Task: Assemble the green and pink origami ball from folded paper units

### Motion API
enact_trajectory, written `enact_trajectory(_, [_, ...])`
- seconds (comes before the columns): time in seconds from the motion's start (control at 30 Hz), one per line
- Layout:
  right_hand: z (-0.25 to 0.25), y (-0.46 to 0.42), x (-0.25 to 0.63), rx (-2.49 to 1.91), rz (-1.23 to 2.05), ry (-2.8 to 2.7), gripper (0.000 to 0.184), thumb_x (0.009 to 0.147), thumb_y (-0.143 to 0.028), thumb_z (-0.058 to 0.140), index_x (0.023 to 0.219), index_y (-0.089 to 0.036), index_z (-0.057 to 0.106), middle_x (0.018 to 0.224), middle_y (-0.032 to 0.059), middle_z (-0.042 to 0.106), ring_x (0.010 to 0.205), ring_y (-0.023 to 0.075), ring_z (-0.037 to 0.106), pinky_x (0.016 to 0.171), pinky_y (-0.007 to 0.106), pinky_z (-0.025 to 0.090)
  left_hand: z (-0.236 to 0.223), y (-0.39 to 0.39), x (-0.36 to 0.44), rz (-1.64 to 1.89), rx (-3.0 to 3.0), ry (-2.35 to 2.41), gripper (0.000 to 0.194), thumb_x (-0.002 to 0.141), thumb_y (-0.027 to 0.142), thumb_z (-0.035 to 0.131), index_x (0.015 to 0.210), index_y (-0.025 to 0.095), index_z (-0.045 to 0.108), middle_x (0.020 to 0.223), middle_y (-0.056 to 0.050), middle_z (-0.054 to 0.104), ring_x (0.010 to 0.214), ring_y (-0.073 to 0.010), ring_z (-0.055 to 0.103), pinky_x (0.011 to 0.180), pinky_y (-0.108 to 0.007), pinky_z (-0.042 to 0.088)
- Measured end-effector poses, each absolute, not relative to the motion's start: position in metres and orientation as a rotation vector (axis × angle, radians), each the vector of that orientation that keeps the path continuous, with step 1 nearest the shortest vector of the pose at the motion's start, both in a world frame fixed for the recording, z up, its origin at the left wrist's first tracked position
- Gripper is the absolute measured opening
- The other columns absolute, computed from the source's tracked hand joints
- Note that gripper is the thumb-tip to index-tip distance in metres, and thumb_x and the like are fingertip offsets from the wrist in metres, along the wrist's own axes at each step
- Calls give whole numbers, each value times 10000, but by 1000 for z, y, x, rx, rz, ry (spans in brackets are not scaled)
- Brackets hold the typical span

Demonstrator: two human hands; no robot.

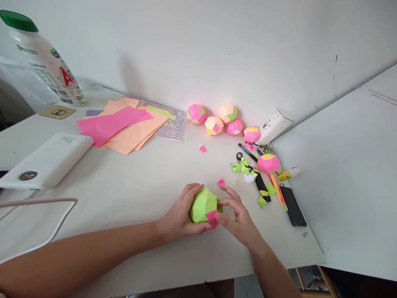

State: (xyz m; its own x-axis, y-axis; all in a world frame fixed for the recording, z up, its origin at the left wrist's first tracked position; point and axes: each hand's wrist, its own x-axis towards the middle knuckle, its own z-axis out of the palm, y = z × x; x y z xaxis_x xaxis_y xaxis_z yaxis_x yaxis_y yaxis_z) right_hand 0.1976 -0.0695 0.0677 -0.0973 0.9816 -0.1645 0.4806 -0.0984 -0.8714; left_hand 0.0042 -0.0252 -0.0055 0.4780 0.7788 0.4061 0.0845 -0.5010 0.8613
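Observation:
A faceted paper ball [202, 205], mostly lime green with a pink patch at its lower right, is held just above or on the white desk. My left hand [182, 213] wraps round its left side, thumb below and fingers over the top. At the ball's right side, where a flap or opening shows, my right hand [237, 217] has its thumb against the pink patch and its fingers bent near the edge. Whether those fingertips grip the paper is hard to see. Just beyond the right fingers lies a small pink folded piece [221, 182]. Another pink piece [202, 149] rests farther back.
Finished-looking paper balls [214, 125] line the wall. Pink and peach paper sheets [124, 124] lie back left, near a bottle [46, 62] and a white power bank [46, 161]. To the right are green folded pieces [240, 166], a glue bottle [288, 174] and a black phone [293, 206].

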Motion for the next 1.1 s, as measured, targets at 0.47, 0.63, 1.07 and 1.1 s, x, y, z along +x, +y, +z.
enact_trajectory(0.47, [59,-67,185,-1333,1659,-1277,277,750,-432,714,644,-194,622,1435,28,384,1245,267,431,925,363,440,3,-19,2,1205,2266,484,685,883,489,480,1448,251,173,1394,-199,338,1321,-381,289,1011,-602,345])
enact_trajectory(0.63, [54,-66,185,-1269,1652,-1237,243,764,-381,714,649,-189,619,1414,16,396,1137,223,509,870,321,452,2,-16,2,1192,2329,447,593,924,409,436,1441,225,213,1321,-193,439,1187,-310,430,963,-535,410])
enact_trajectory(1.07, [47,-68,181,-1260,1602,-1168,248,728,-401,742,633,-193,647,1333,27,457,1094,223,527,878,326,443,1,-21,1,1201,2414,463,597,931,463,389,1429,158,261,1252,-196,517,1160,-319,424,948,-521,412])
enact_trajectory(1.1, [47,-68,181,-1262,1596,-1172,254,728,-401,741,627,-191,640,1326,27,461,1082,220,531,868,323,447,2,-21,1,1199,2418,467,596,932,464,383,1430,163,254,1251,-195,519,1156,-320,428,943,-523,416])
